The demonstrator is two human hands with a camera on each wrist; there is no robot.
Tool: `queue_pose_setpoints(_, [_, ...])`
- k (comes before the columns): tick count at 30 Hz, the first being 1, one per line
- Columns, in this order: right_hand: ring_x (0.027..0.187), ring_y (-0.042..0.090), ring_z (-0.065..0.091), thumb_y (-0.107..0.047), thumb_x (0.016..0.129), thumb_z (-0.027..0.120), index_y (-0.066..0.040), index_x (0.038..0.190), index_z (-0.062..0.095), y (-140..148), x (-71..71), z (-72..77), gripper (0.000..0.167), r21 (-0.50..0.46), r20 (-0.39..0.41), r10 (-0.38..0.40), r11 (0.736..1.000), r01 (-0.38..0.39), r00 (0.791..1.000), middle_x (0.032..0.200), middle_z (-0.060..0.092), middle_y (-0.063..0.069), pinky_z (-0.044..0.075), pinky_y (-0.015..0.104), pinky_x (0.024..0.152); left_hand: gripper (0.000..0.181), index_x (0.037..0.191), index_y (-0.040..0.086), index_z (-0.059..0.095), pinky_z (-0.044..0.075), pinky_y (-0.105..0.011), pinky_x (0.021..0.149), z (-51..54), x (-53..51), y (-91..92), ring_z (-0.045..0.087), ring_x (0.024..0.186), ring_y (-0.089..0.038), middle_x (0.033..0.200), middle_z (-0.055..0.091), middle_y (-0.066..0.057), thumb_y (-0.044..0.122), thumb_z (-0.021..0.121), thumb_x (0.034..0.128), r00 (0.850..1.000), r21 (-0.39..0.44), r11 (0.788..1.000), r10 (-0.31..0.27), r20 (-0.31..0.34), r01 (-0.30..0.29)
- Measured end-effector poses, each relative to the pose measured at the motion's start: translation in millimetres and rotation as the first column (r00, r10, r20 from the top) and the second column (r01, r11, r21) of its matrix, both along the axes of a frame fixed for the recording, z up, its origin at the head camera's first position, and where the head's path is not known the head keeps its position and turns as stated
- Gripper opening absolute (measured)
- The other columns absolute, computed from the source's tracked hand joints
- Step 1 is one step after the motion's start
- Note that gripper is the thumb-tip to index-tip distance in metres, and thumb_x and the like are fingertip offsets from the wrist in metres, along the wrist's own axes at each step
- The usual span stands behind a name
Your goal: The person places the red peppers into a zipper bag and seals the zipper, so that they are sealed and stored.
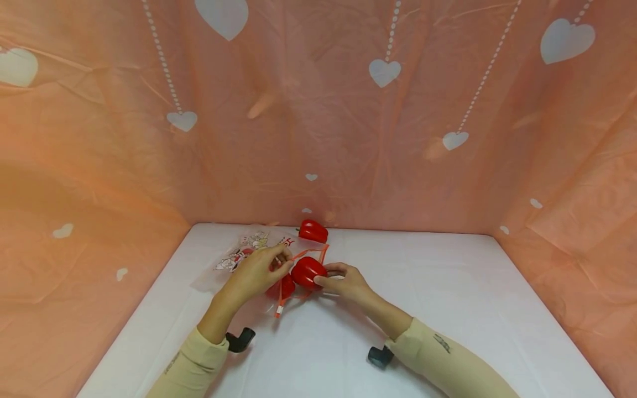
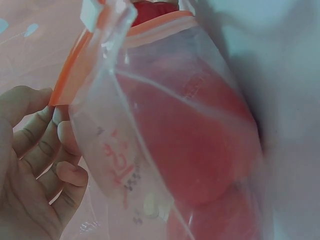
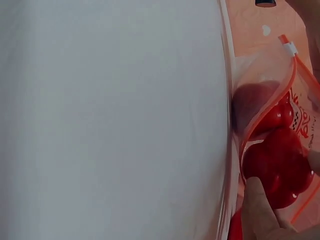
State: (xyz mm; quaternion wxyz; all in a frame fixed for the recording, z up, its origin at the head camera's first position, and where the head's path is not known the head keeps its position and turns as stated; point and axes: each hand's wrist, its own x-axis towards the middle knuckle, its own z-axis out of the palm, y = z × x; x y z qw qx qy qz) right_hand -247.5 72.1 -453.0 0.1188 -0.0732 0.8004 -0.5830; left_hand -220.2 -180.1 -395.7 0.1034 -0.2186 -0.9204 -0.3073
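A clear zip bag with an orange edge (image 2: 165, 24) and printed figures lies on the table, its mouth spread. My left hand (image 1: 260, 272) pinches the orange edge between thumb and finger, as the left wrist view also shows. At the bag's mouth my right hand (image 1: 348, 283) holds a red bell pepper (image 1: 307, 272) between thumb and fingers; in the right wrist view this pepper (image 3: 278, 167) sits at the opening. Other red peppers (image 3: 272, 116) are inside the bag, seen through the plastic in the left wrist view. A white slider (image 3: 290, 48) is on the bag's edge.
Another red pepper (image 1: 313, 231) lies behind the bag near the back edge of the white table (image 1: 428, 265). Black devices (image 1: 241, 340) are at both wrists. A peach curtain with white hearts (image 1: 298, 138) hangs around the table.
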Motion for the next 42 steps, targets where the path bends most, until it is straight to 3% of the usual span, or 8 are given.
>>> queue_pose_setpoints(9, [0.092,0.024,0.075,-0.015,0.094,0.084,0.008,0.134,0.060,-11,-1.3,-5.9,0.052,-0.200,0.137,-0.027,0.978,0.055,0.990,0.117,0.063,0.021,0.064,0.039,0.088,0.006,0.104,0.017,0.072,0.058,-0.037,0.079,-0.7,-0.4,-0.3,0.068,0.087,-0.016,0.091,0.074,0.005,0.016,0.076,0.0998,1.000,-0.002,1.000,0.003,0.000,-0.003])
queue_pose_setpoints(15, [0.092,0.024,0.075,-0.010,0.095,0.082,0.011,0.135,0.058,-17,-0.7,-8.4,0.052,-0.249,0.115,-0.053,0.965,0.081,0.992,0.114,0.066,0.022,0.063,0.042,0.088,0.006,0.104,0.016,0.072,0.059,-0.038,0.080,0.7,0.2,1.5,0.070,0.088,-0.017,0.092,0.075,0.004,0.015,0.076,0.0992,1.000,-0.006,1.000,0.010,0.017,-0.010])
queue_pose_setpoints(27, [0.105,0.033,0.074,-0.014,0.096,0.082,0.012,0.139,0.054,-29,-2.1,-8.0,0.058,-0.268,0.104,-0.063,0.959,0.089,0.993,0.123,0.064,0.027,0.063,0.043,0.089,0.007,0.105,0.015,0.072,0.060,-0.037,0.079,-0.6,-0.9,1.3,0.070,0.086,-0.016,0.091,0.074,0.004,0.015,0.077,0.0992,1.000,-0.007,1.000,0.009,0.018,-0.009])
queue_pose_setpoints(34, [0.098,0.024,0.074,-0.014,0.096,0.082,0.013,0.138,0.054,-35,-3.0,-10.7,0.057,-0.316,0.126,-0.086,0.941,0.122,0.988,0.121,0.065,0.026,0.063,0.042,0.089,0.007,0.104,0.016,0.072,0.059,-0.035,0.076,-1.6,-1.5,0.6,0.069,0.084,-0.013,0.088,0.073,0.006,0.015,0.077,0.0993,1.000,-0.011,1.000,0.006,0.016,-0.006])
queue_pose_setpoints(42, [0.094,0.018,0.070,-0.011,0.096,0.081,0.014,0.134,0.055,-41,-3.0,-14.5,0.052,-0.350,0.093,-0.095,0.929,0.122,0.991,0.118,0.067,0.025,0.063,0.037,0.089,0.007,0.103,0.016,0.071,0.057,-0.033,0.074,-1.8,-1.8,0.7,0.067,0.080,-0.009,0.084,0.072,0.008,0.015,0.077,0.0990,1.000,-0.005,1.000,-0.007,0.004,0.007])
